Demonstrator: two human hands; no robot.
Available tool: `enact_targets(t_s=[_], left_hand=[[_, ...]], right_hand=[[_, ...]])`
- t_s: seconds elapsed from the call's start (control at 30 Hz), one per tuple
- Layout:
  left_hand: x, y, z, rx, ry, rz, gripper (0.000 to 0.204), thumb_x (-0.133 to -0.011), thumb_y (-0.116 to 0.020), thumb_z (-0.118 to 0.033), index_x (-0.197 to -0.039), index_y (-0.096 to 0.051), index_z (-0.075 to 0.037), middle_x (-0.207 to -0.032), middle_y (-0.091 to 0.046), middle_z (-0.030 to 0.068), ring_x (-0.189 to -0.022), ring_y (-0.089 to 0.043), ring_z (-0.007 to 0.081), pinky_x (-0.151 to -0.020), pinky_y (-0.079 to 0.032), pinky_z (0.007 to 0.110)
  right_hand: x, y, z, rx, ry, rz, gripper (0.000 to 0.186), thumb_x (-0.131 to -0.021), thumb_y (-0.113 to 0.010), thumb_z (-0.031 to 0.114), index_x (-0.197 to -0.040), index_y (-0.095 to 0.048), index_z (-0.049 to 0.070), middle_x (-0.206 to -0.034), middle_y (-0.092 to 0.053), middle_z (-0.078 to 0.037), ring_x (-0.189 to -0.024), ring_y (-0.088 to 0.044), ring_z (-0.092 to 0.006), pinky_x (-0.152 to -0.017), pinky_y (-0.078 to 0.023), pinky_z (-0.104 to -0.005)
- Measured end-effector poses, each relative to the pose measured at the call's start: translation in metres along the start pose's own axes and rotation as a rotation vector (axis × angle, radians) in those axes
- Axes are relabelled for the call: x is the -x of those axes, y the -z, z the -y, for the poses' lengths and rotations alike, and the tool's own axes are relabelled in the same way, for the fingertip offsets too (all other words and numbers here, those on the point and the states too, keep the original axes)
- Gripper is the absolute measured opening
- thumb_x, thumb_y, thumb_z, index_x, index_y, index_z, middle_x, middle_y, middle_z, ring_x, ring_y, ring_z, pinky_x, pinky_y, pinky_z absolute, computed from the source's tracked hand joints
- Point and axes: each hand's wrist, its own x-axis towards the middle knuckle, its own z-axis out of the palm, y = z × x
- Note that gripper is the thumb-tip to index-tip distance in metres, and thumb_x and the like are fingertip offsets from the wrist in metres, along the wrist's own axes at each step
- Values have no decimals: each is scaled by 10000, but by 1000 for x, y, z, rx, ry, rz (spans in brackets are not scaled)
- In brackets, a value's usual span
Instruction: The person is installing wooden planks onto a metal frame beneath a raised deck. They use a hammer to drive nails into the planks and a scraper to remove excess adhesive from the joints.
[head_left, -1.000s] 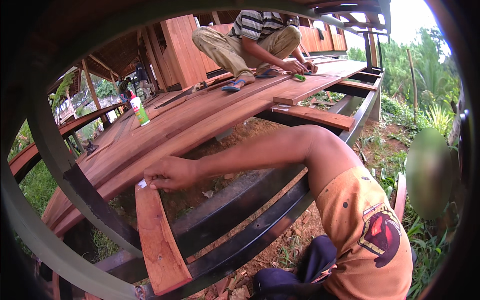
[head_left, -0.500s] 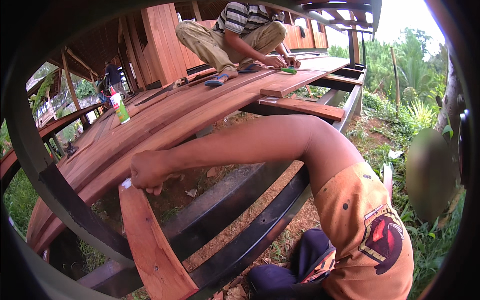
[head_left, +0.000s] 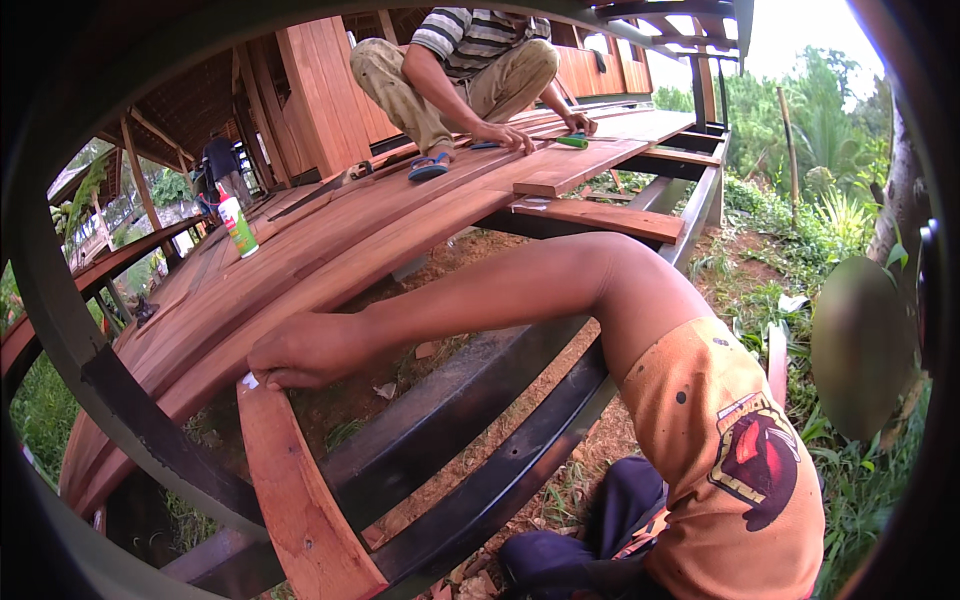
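My right hand (head_left: pixel 305 350) is closed at the far end of a short reddish wooden board (head_left: pixel 305 500). Its fingers press down beside a white smear (head_left: pixel 250 381) on the board's tip; whatever they hold, if anything, is hidden. The short board lies across black metal beams (head_left: pixel 455 415). Just beyond my knuckles runs the edge of a curved deck of long reddish planks (head_left: pixel 300 262). My right arm, in an orange sleeve, reaches in from the lower right. My left hand is out of view.
A co-worker (head_left: pixel 470 90) squats on the deck, hands near a green-handled tool (head_left: pixel 572 142). A white and green bottle (head_left: pixel 237 226) stands on the planks. A curved dark metal rail (head_left: pixel 130 400) passes at the left. Soil shows between the beams; another person (head_left: pixel 222 165) is farther back.
My right hand has turned and lowered slightly, its fingers now at the white smear. The co-worker's hands have moved apart, one sliding left along the planks.
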Motion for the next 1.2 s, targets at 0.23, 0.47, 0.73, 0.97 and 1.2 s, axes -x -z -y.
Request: enact_targets(t_s=[0.23, 0.47, 0.73, 0.97, 1.2], left_hand=[[-3, -6, -7, 2, 29, -5, 560, -1090, -398, -391, -973, -695, 69, -817, -621, 267, -718, -549, 495, -650, -408, 530], [21, -6, 10, 0, 215, -8, 598, -1011, -407, -480, -971, -636, 71, -887, -620, 241, -798, -572, 443, -764, -391, 506], [19, -6, 4, 18, 197, -93, 579, -1006, -430, -484, -858, -617, 43, -774, -589, 196, -657, -518, 371, -640, -331, 455], [14, -31, 8, 30, 128, -123, 518, -1021, -443, -411, -885, -620, 56, -792, -584, 209, -696, -539, 394, -653, -349, 486], [74, 11, 196, -128, 448, 209, 427, -1104, -431, -260, -1254, -647, 77, -1201, -675, 263, -1099, -627, 425, -956, -484, 484]], right_hand=[[-25, 3, 31, -454, -1014, 142, 231, -886, -617, 103, -952, -717, -95, -821, -735, -279, -642, -734, -374, -704, -610, -446], [-1, -7, 19, -185, -259, -50, 148, -1004, -629, 182, -1036, -616, 38, -887, -701, -176, -865, -701, -402, -778, -538, -483], [-14, 2, 24, -468, -641, 51, 146, -1070, -555, 160, -1006, -568, 29, -829, -608, -100, -677, -682, -189, -607, -533, -361], [-6, 118, 22, 303, -189, 750, 91, -798, -625, 110, -874, -647, 65, -835, -681, -134, -781, -661, -313, -720, -515, -463], [139, 196, 184, 443, -56, 116, 217, -954, -607, 224, -949, -689, 24, -790, -702, -183, -777, -695, -383, -691, -555, -496]])
